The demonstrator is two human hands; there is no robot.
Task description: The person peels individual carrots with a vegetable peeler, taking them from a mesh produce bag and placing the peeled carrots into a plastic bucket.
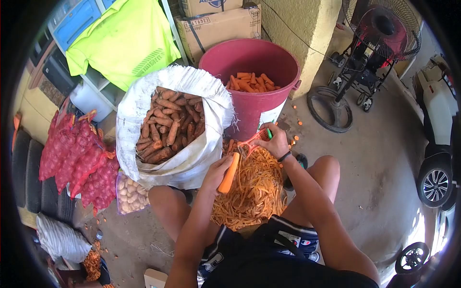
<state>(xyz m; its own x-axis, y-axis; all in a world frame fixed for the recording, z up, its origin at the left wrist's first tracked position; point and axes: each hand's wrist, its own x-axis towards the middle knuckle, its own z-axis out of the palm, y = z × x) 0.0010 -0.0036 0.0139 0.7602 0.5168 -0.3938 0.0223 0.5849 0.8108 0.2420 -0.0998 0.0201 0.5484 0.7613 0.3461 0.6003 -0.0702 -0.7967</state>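
Centrally, near: left hand [215, 172], fingers curled shut around the lower part of one orange carrot [228, 177], which is held tilted, its upper end pointing far and right toward the other hand. Right hand [277, 142], just beyond, fingers pressed together round the handle of a peeler [254, 138], orange frame with a green part; its head meets the carrot's upper end. Below both hands, between the person's bare knees: heap of orange peelings [257, 192] on the concrete floor [379, 158]. Left of the hands, touching the heap's edge: white woven sack [192, 158], mouth rolled open, filled with unpeeled carrots [170, 125], brown with soil. Far of the hands: red bucket [249, 110], upright, holding peeled carrots [249, 82]. Far left: red mesh bags [77, 161] of round produce, stacked against one another; just beside them, a clear bag of potatoes [128, 194]. Behind the sack: yellow-green shirt [122, 41] draped over shelving. Behind the bucket: cardboard boxes [216, 26]. Far right: standing fan [382, 33], well apart from the hands.
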